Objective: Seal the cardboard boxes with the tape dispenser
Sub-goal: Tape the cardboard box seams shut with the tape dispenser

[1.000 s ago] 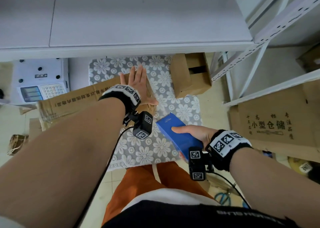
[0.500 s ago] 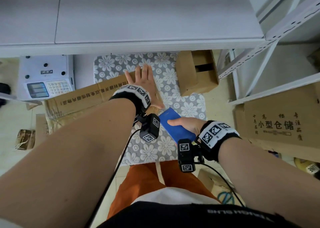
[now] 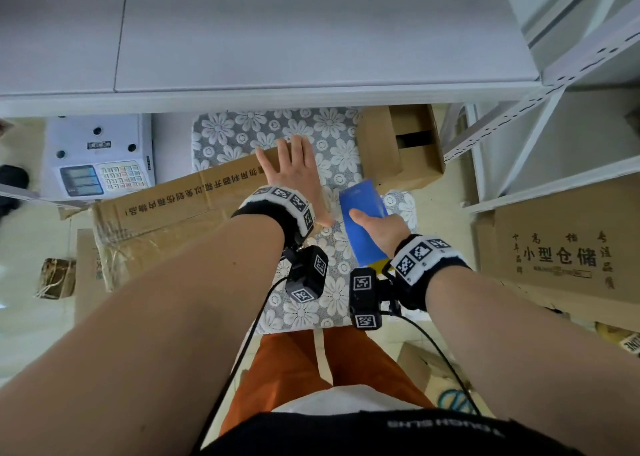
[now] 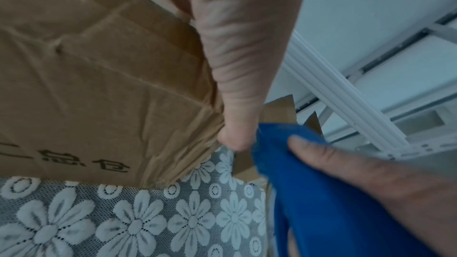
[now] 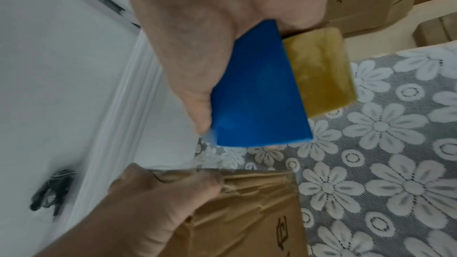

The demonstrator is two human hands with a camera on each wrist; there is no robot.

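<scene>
Flower-lace-covered stool (image 3: 332,303) bearing long cardboard box (image 3: 180,209); smaller open box (image 3: 398,150) at its far corner.

1. A white tabletop (image 3: 277,40) spans the upper part of the head view.
2. A white metal shelving frame (image 3: 554,116) occupies the upper right.
3. A grey floral lace-covered surface (image 3: 235,133) sits at centre, below the tabletop edge.
4. A white electronic scale (image 3: 98,154) stands at middle left.
5. Pale floor tiles (image 3: 34,317) show at lower left.
6. Lighting is even and diffuse.
</scene>
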